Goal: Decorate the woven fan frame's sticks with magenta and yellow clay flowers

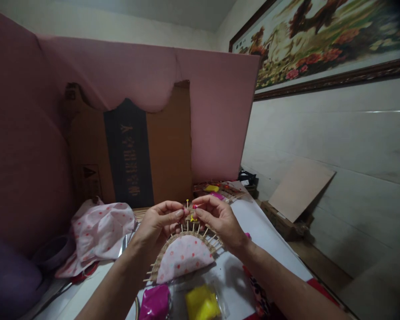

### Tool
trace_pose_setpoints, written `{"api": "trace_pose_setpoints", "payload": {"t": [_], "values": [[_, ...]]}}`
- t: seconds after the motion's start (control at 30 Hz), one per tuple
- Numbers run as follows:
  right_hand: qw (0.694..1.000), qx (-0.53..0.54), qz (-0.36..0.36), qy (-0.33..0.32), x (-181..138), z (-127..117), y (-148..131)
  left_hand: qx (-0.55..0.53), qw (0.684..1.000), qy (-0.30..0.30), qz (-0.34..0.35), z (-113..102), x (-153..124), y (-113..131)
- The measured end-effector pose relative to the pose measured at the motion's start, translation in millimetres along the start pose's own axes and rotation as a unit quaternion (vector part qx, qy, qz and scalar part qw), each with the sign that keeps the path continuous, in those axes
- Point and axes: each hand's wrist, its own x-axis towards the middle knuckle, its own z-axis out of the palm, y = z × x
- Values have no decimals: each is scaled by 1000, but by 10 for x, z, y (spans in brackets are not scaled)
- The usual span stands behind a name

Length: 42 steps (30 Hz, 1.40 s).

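My right hand (217,218) pinches a small magenta lump (195,206), which looks like modelling clay, between thumb and forefinger. Opposite it, my left hand (163,218) has thumb and forefinger pressed together, with a hint of pink at the tips too small to make out. Below both hands lies a half-round woven fan (157,266) with thin sticks standing out from its rim. Pale pink dotted cloth (185,258) covers its middle. Between the hands, one stick bears a small yellow tip (187,201), and a yellow shaped piece (193,218) sits just above the rim.
Nearest me lie a magenta clay packet (155,302) and a yellow clay packet (203,303). Crumpled dotted cloth (102,231) is at left, beside a purple object (11,278). Cut cardboard (170,146) stands behind. Another decorated woven piece (235,192) lies at the back right.
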Motion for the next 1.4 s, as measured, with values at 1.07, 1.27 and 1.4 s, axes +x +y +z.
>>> {"api": "trace_pose_setpoints", "payload": {"t": [1.07, 1.27, 1.4], "values": [[960, -258, -106, 22, -136, 45, -95, -18, 999, -39, -9, 49, 0, -98], [953, -281, -104, 43, -128, 47, -101, 57, 998, 6, 21, -25, 38, -21], [956, -274, -93, 38, -105, 22, -71, 208, 965, 108, 116, -240, 175, 4]]}}
